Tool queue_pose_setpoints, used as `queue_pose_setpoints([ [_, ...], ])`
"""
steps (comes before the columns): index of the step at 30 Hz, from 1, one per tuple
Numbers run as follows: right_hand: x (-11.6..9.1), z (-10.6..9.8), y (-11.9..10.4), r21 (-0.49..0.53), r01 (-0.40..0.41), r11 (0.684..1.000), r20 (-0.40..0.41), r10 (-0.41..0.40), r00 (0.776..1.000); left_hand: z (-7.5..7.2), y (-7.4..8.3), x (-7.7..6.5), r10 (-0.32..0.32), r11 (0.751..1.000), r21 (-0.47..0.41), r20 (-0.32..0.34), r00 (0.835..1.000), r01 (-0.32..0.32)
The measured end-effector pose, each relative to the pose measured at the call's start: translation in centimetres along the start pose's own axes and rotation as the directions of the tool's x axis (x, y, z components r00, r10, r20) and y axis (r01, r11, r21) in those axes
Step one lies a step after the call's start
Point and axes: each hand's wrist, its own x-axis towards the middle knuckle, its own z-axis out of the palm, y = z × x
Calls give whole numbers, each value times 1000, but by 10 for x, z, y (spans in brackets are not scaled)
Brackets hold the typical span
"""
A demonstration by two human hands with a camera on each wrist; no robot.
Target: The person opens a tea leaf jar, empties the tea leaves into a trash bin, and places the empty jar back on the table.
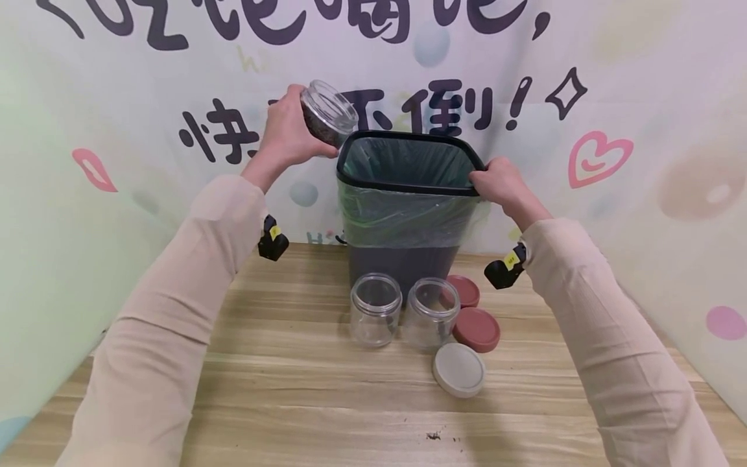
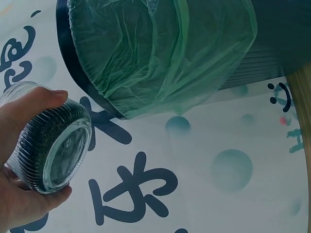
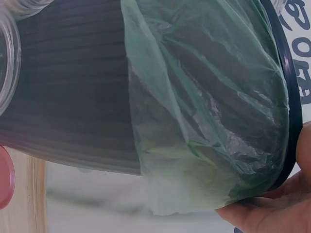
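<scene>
My left hand [image 1: 287, 130] grips a clear jar [image 1: 329, 113] partly filled with dark, loose material. The jar is tilted, its open mouth toward the upper right, beside the left rim of a dark trash can [image 1: 403, 266]. In the left wrist view, thumb and fingers wrap the ribbed jar [image 2: 53, 141] near its base. My right hand [image 1: 500, 183] pinches the trash can's black rim [image 1: 408, 189] at the right, over the green liner bag [image 1: 408, 217]. Inside the bag, the bottom is hidden.
Two clear open jars [image 1: 375, 318] stand before the trash can. Two red lids [image 1: 477, 329] and one white lid [image 1: 459, 370] lie to their right on the wooden table [image 1: 280, 389]. Dark crumbs [image 1: 433, 436] lie near the front. A printed cloth wall [image 1: 175, 84] stands close behind.
</scene>
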Motion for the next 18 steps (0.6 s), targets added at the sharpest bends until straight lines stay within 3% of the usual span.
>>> queue_pose_setpoints([
  [11,-1,-1,0,15,-8,1000,35,7,999,2,12,6,127,985,113,-1,992,-126],
  [18,1,-2,-3,12,-48,999,54,47,997,1,20,9,194,961,197,31,981,-196],
])
